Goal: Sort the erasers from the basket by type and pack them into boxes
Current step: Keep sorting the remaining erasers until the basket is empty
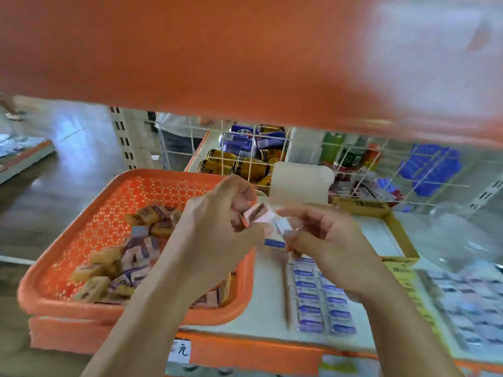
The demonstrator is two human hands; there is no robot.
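Erasers (128, 257) in tan and purple paper sleeves lie heaped in a perforated orange plastic basket (89, 213) on a shop shelf (266, 308), while above its right rim a person's left hand (217, 213) pinches a small pink-wrapped block (257, 213) between thumb and curled fingers. Just beside it, the right hand (329, 238) pinches a white-and-blue eraser (281, 227), blurred, above blue-labelled erasers (321, 297) laid in flat rows near a yellow cardboard box (405, 240).
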